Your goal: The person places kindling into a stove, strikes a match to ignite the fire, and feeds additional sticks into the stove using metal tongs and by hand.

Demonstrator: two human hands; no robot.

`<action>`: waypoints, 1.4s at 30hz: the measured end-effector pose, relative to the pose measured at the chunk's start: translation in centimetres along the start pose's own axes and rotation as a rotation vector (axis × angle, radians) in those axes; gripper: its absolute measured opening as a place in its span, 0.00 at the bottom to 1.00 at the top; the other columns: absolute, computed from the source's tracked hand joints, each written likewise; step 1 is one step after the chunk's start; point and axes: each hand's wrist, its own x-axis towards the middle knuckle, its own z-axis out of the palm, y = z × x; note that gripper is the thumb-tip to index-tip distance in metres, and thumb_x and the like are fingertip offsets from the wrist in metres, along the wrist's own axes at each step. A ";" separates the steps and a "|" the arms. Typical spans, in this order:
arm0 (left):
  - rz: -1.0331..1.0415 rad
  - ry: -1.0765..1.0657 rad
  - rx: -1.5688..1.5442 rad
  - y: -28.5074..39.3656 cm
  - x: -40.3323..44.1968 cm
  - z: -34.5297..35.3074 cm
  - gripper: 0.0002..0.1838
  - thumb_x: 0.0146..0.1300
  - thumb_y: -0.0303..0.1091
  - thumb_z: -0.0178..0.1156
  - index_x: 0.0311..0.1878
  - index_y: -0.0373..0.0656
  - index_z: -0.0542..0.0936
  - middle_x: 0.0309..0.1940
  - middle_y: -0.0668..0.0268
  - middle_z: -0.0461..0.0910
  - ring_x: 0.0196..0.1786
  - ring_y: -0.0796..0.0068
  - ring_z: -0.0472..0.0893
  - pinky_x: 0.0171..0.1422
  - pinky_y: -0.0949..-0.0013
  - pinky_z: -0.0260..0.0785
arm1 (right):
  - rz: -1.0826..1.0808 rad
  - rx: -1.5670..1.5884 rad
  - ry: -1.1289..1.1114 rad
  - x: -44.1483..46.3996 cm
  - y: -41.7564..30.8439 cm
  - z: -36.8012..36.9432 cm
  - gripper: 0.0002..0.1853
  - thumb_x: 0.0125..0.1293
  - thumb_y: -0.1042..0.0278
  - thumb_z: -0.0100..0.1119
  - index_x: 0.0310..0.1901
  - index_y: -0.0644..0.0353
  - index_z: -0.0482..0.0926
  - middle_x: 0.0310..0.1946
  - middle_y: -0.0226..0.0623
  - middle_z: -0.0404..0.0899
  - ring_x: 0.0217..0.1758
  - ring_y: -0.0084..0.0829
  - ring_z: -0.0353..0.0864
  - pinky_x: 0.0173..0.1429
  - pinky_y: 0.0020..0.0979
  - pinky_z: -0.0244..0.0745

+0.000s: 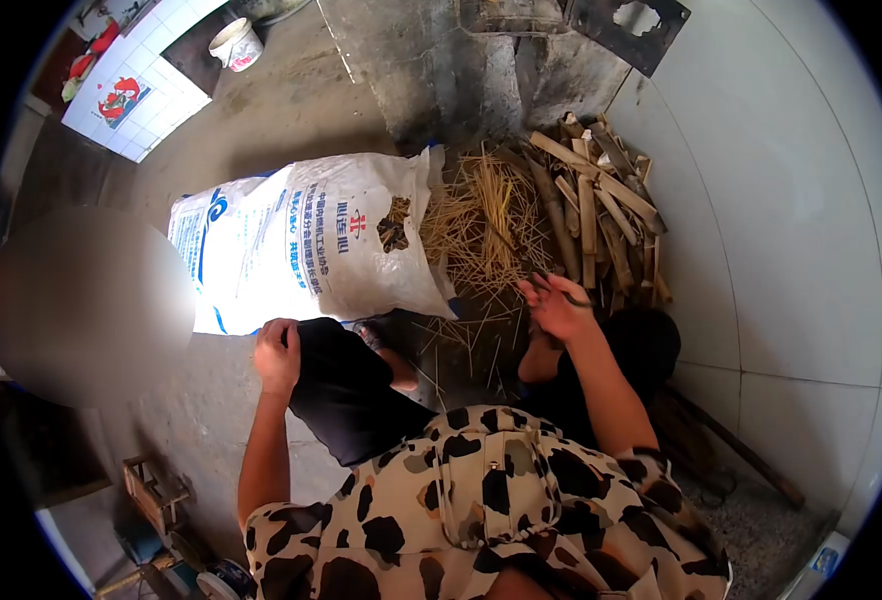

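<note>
A white sack (261, 245) with blue and red print lies on its side on the floor, its open end to the right. Thin dry straw (486, 220) spills from that end, and a hole in the sack shows more of it. My left hand (277, 355) rests at my left knee, fingers curled, close to the sack's lower edge; what it holds, if anything, is hidden. Just below the straw, my right hand (559, 305) has its fingers bent round a thin dark item that I cannot make out.
Split bamboo and wood pieces (601, 210) are piled against the tiled wall (781, 200). A white bucket (236, 45) stands at the upper left. A wooden stool (151, 495) is at the lower left, and a long stick (741, 450) lies at the lower right.
</note>
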 end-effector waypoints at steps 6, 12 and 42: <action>-0.081 0.075 -0.073 -0.7 -1.0 0.2 0.05 0.58 0.30 0.57 0.35 0.42 0.80 0.34 0.59 0.80 0.40 0.58 0.78 0.46 0.62 0.70 | 0.025 -0.039 0.132 1.0 2.1 1.2 0.20 0.64 0.67 0.47 0.57 0.57 0.60 0.60 0.67 0.58 0.61 0.66 0.62 0.58 0.63 0.65; -0.125 0.042 -0.074 -2.1 -1.1 0.2 0.06 0.59 0.28 0.56 0.37 0.40 0.80 0.36 0.58 0.81 0.41 0.61 0.80 0.47 0.67 0.71 | 0.100 -0.044 -0.027 -2.0 4.7 3.2 0.28 0.59 0.66 0.50 0.62 0.45 0.56 0.62 0.67 0.56 0.65 0.67 0.56 0.63 0.71 0.50; -0.081 -0.009 -0.046 -0.6 0.3 0.6 0.07 0.58 0.28 0.55 0.37 0.38 0.80 0.35 0.56 0.81 0.40 0.59 0.80 0.47 0.65 0.71 | -0.165 -0.197 0.060 1.9 2.5 -1.8 0.24 0.61 0.61 0.48 0.53 0.71 0.66 0.48 0.59 0.74 0.52 0.55 0.75 0.63 0.55 0.65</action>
